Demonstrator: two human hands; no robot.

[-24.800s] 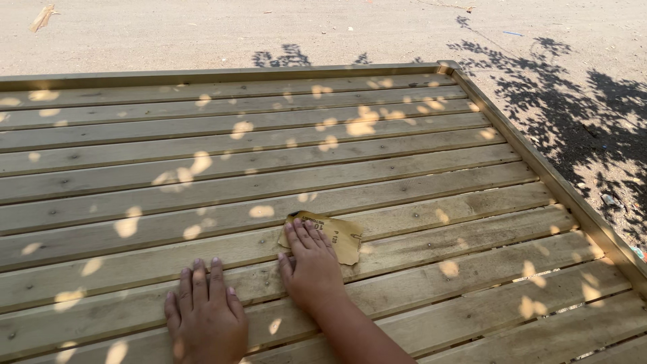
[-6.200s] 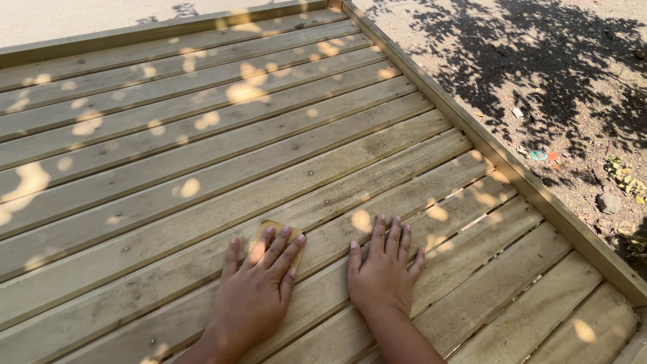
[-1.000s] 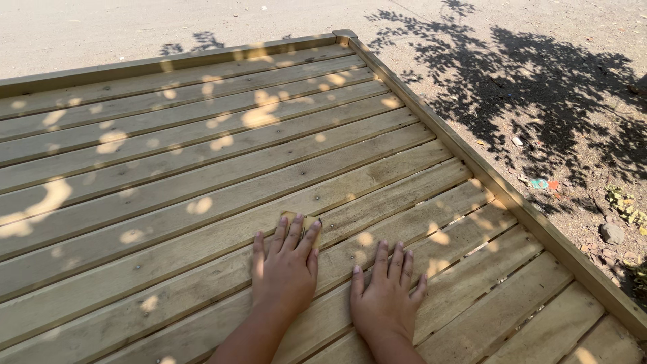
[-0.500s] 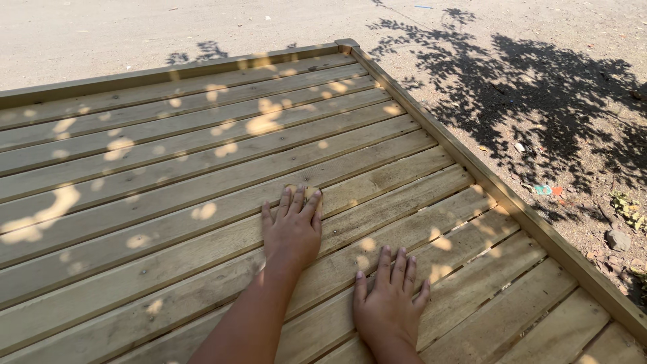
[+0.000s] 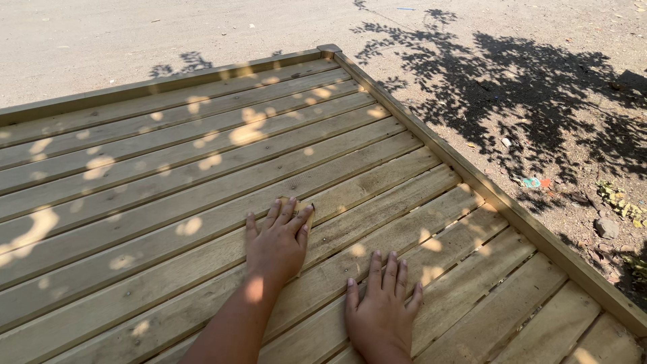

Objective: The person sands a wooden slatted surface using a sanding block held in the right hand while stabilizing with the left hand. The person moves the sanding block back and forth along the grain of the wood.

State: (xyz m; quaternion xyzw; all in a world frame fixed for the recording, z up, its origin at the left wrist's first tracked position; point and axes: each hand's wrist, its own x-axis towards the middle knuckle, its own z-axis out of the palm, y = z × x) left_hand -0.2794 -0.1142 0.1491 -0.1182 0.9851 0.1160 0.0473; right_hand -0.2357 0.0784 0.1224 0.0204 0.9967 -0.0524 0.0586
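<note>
Left hand (image 5: 278, 239) slid forward since half-second ago, flat, fingers spread on wooden deck (image 5: 135, 202), something small hidden under fingertips; right hand (image 5: 383, 307) flat, released.

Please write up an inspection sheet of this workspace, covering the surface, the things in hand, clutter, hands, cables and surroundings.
Surface: slatted wooden deck with a raised edge rail, dappled with sun spots.
Job's things: a small tan sheet, possibly sandpaper, mostly hidden under the left hand's fingers.
Clutter: nothing seen on the deck.
Hands: left hand flat on the boards, fingertips on the sheet; right hand flat on a nearer board, holding nothing.
Cables: nothing seen.
Surroundings: bare sandy ground, tree shadow, scattered litter and stones beyond the rail.
</note>
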